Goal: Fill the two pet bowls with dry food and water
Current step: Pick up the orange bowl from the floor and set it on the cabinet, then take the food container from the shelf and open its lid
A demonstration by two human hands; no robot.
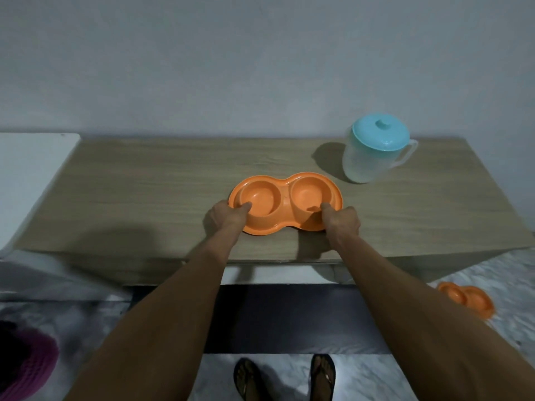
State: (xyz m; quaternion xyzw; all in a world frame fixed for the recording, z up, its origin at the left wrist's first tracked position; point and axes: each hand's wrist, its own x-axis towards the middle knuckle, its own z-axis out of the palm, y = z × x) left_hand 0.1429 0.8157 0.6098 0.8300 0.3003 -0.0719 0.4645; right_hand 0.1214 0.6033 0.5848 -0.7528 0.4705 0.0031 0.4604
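An orange double pet bowl [285,188] with two round wells sits on the wooden table [144,204], near its front edge. Both wells look empty. My left hand [224,217] grips the bowl's near left rim, thumb lying inside the left well. My right hand [341,219] grips the near right rim, thumb over the edge of the right well. A clear plastic pitcher [367,160] with a light blue lid [380,134] stands at the back right of the table, handle pointing right. No dry food is in view.
A second orange double bowl [467,302] lies on the marble floor at the right, under the table's corner. A white surface [31,169] adjoins the table on the left. A purple object [26,369] sits at the lower left. My sandalled feet [285,377] stand below.
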